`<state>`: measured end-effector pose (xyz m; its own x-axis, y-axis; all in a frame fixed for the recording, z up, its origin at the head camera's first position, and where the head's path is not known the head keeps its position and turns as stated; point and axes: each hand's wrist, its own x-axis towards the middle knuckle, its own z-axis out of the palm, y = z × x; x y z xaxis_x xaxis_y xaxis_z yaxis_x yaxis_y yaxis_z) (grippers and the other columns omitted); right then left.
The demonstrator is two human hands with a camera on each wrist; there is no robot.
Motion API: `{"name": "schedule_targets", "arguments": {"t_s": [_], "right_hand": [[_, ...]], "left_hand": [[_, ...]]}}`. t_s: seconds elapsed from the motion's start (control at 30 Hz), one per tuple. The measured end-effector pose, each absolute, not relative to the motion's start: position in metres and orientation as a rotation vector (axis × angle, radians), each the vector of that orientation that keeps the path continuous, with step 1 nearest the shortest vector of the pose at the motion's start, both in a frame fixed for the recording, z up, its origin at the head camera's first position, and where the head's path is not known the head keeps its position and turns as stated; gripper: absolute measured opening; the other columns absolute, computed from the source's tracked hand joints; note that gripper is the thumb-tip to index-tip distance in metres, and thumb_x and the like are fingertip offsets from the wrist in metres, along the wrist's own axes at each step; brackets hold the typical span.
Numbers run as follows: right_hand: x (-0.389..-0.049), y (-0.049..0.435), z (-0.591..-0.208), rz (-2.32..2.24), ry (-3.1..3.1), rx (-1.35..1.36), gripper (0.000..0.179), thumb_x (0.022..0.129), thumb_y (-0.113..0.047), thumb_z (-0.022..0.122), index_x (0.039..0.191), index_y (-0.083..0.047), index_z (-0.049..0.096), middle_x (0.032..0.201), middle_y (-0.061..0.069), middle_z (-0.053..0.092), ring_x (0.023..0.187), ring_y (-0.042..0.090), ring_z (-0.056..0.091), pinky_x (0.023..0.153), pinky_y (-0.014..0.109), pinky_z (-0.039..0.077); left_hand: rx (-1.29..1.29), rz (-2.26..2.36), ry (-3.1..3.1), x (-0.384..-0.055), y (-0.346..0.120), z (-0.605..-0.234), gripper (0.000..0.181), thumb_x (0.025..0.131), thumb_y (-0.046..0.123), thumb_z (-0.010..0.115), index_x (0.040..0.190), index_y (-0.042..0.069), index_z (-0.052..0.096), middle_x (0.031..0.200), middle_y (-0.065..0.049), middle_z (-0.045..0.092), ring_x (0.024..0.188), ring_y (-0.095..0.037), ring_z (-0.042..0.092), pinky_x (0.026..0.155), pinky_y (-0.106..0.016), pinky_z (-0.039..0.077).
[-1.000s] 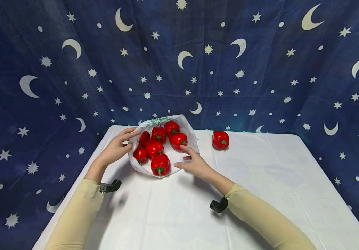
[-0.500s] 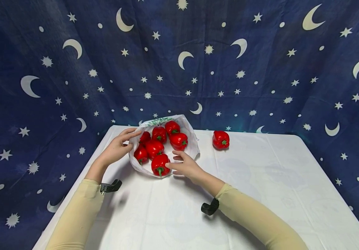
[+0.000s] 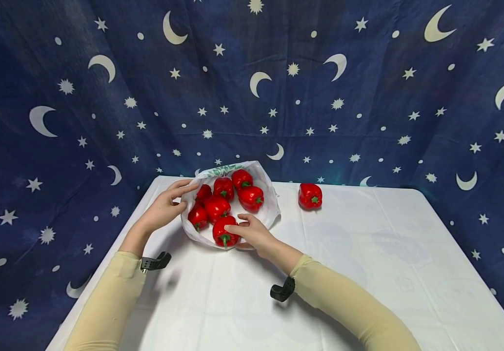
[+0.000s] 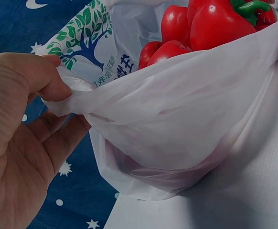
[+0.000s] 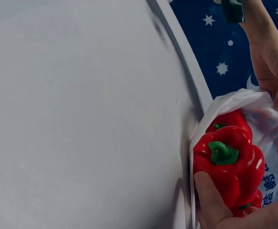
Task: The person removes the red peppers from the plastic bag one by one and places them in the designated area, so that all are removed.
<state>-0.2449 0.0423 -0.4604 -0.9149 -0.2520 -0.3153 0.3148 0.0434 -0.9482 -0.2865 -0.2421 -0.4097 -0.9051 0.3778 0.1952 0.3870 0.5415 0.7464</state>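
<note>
In the head view a white plastic bag lies with its mouth facing me, holding several red bell peppers. My left hand pinches the bag's left rim between thumb and fingers, seen closely in the left wrist view. My right hand is at the front of the bag's mouth, around the nearest bell pepper. One finger touches that pepper beside its green stem in the right wrist view; another finger stands apart from it. The right hand's remaining fingers are partly out of view.
Another red bell pepper lies on the table right of the bag. A white cloth covers the table. Behind it hangs a dark blue curtain with moons and stars. The bag bears a green tree print.
My right hand has moved left and toward me, from beside the right-hand peppers to the nearest one at the bag's front. The left hand and the bag have stayed still.
</note>
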Motion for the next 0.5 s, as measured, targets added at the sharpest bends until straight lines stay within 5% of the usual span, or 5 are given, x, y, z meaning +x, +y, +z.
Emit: {"name": "schedule_targets", "arguments": {"t_s": [0.5], "right_hand": [[-0.2494, 0.0336, -0.4658, -1.960, 1.895, 0.133, 0.079, 0.087, -0.025, 0.081, 0.151, -0.002, 0.041, 0.145, 0.021, 0.043, 0.124, 0.036, 0.054, 0.079, 0.052, 0.058]], "left_hand": [[-0.672, -1.343, -2.754, -0.2869, -0.2419, -0.4103, 0.056, 0.096, -0.001, 0.052, 0.149, 0.016, 0.056, 0.162, 0.002, 0.033, 0.146, -0.024, 0.031, 0.088, -0.040, 0.043]]}}
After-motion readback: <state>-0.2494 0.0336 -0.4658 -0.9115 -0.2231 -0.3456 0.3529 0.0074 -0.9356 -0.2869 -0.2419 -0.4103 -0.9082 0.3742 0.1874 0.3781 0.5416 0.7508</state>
